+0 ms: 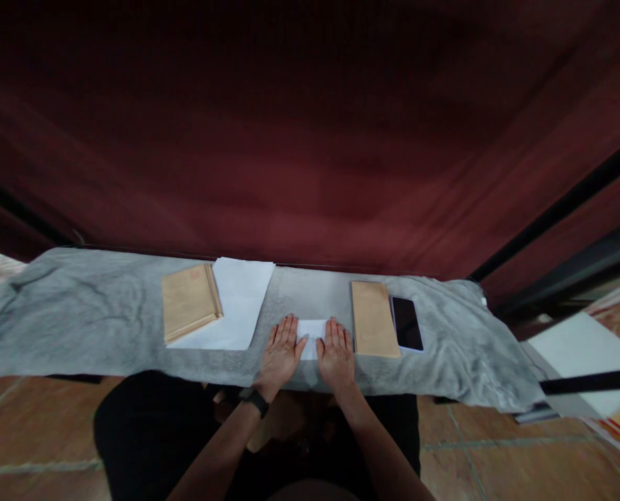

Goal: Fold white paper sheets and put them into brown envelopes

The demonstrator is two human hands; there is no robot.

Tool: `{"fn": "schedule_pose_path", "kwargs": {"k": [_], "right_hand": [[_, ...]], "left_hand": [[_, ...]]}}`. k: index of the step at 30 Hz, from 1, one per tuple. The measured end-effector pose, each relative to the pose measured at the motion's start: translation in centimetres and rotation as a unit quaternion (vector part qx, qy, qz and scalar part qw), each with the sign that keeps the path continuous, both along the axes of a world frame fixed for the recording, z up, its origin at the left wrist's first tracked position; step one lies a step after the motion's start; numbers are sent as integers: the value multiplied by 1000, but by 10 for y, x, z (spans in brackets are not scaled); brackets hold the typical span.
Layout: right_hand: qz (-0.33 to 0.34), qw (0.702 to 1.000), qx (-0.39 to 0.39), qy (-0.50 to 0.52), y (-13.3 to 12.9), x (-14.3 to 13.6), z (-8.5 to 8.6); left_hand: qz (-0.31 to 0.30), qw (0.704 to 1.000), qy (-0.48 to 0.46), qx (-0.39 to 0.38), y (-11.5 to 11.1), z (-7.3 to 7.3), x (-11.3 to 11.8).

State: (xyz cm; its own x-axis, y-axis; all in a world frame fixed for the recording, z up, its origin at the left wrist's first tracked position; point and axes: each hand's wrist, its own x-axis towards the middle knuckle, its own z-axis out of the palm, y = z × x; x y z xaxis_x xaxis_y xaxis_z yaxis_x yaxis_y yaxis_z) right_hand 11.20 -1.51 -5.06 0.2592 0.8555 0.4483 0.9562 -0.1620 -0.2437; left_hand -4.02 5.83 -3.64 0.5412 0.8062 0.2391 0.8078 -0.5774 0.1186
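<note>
A small folded sheet of white paper (311, 330) lies on the grey cloth in front of me. My left hand (282, 350) presses flat on its left side, fingers stretched out and pointing away from me. On the opposite side my right hand (335, 350) lies flat in the same way. Both thumbs rest on the paper, and the palms cover its side edges. Right of my right hand is a stack of brown envelopes (375, 320). A larger stack of white sheets (244, 299) sits to the left of my left hand.
More brown envelopes (191, 300) are piled partly over the white sheets. A phone (407, 323) with a dark screen lies beside the right envelopes. The grey cloth (95, 313) covers a narrow table, with a dark red panel (310, 174) behind it.
</note>
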Motion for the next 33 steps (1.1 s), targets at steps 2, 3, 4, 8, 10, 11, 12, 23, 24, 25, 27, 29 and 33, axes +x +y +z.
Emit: {"fn": "schedule_pose_path", "kwargs": {"k": [2, 3, 4, 8, 10, 11, 12, 23, 24, 25, 27, 29, 33], "right_hand": [[-3, 1000, -1, 0, 0, 0, -1], [-5, 1000, -2, 0, 0, 0, -1], [-7, 1000, -4, 1, 1, 0, -2], [-10, 1000, 1, -1, 1, 0, -5], [-11, 1000, 8, -2, 1, -1, -6], [-12, 1000, 10, 0, 1, -1, -6], [-13, 1000, 11, 2, 1, -1, -6], [-19, 999, 5, 30, -1, -3, -4], [-18, 999, 7, 33, -1, -3, -4], [-16, 999, 7, 37, -2, -3, -4], [-10, 999, 8, 47, -2, -2, -2], [0, 998, 12, 67, -2, 1, -1], [17, 983, 58, 175, -5, 9, 1]], "left_hand": [[9, 1000, -5, 2, 0, 0, -3], [14, 1000, -6, 1, 0, 1, -4], [18, 1000, -6, -2, 0, 1, -5], [25, 1000, -1, -16, 2, 9, -6], [26, 999, -2, -25, 4, 17, -4], [29, 999, -2, -31, 6, 21, -3], [32, 999, 0, -37, 8, 26, -2], [43, 989, -50, -132, 42, 49, 11], [44, 988, -61, -137, 44, 49, 11], [43, 987, -70, -138, 46, 49, 11], [41, 985, -90, -140, 48, 50, 11], [42, 982, -116, -145, 48, 52, 10], [41, 968, -219, -114, 45, 67, 7]]}}
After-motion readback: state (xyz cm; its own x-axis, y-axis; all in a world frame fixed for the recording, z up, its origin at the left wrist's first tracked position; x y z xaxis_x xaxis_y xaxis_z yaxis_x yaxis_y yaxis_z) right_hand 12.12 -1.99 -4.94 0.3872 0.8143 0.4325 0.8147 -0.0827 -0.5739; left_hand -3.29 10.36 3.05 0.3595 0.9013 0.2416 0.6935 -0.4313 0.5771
